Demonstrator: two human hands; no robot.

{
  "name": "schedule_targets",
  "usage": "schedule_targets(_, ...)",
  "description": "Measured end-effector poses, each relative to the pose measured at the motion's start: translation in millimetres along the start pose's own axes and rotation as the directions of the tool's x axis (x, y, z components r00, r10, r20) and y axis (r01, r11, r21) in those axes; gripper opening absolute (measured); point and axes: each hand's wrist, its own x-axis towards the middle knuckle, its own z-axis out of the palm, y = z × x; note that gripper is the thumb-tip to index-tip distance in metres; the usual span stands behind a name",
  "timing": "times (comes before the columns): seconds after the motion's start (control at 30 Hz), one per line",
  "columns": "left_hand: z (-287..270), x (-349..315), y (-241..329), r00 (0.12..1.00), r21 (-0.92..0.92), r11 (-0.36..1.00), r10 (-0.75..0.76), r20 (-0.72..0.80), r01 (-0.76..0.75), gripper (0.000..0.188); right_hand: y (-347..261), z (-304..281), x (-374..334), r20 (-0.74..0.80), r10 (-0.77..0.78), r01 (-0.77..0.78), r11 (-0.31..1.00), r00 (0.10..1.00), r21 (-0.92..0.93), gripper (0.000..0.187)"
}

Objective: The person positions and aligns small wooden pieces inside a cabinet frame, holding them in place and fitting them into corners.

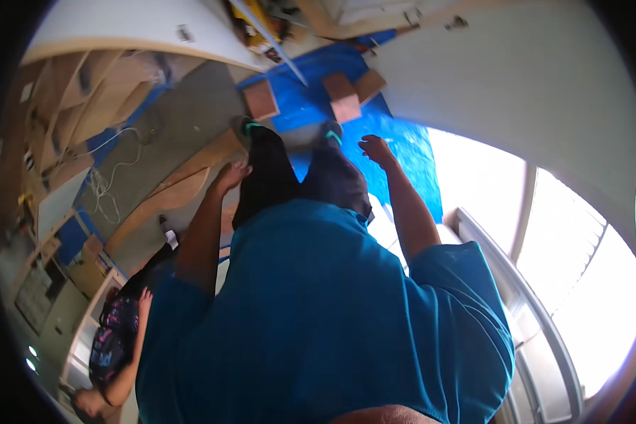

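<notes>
Half-built-looking room: a big pale curved panel (516,85) leans over the upper right, wooden framing (71,113) stands off to the left, and light pours in hard from the right. Down on the floor (194,99) there's a crinkly blue tarp (410,159) with wooden blocks on it. One block (262,101) sits at the tarp's left edge, just ahead of the left shoe (247,126); a couple more (344,99) are bunched toward its right edge, just past the right shoe (333,133).

Both hands look empty to me. Left hand (233,174) hangs beside the thigh, fingers loosely bent; right hand (377,150) is out over the tarp, fingers half curled, clear of the blocks. It's a bit blurry, so no promises on anything tiny.

Tips for standing there: feet flat, toes off the block corners, and mind the creases, since I reckon loose plastic could slide. Free hands help balance too. Also watch the wavy wood strip (166,187) and white cord (102,185) left of the tarp, plus the other person (124,332) lower left.
</notes>
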Motion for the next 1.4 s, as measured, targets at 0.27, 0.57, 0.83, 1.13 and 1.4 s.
schedule_targets(0.27, 94.3, 30.1, 99.8, 0.982, 0.195, 0.975, -0.137, 0.132, 0.109, 0.098, 136.5, -53.1, 43.6, -0.025, 0.176, -0.174, 0.981, 0.984, 0.082, 0.041)
schedule_targets(0.57, 191.1, 68.0, 118.9, 0.958, 0.472, 0.844, -0.285, -0.006, 0.254, 0.097, 190.7, 19.2, 270.7, -0.235, -0.103, 0.080, 0.991, 0.966, -0.105, 0.062)
schedule_targets(0.83, 161.6, 91.9, 87.1, 0.971, 0.330, 0.924, -0.131, -0.200, 0.193, 0.094, 163.1, 61.4, 469.8, -0.353, -0.215, 0.229, 0.973, 0.911, -0.001, 0.061)
schedule_targets(1.13, 153.5, 98.1, 79.9, 0.977, 0.169, 0.973, -0.130, -0.171, 0.159, 0.094, 157.4, 114.9, 437.0, -0.282, -0.270, 0.204, 0.949, 0.921, -0.242, 0.038)
schedule_targets(1.4, 160.4, 261.3, 61.1, 0.997, -0.997, 0.026, -0.006, -0.074, -0.074, 0.068, 12.8, 122.0, 187.2, -0.030, -0.412, 0.412, 0.911, 0.911, 0.004, 0.030)
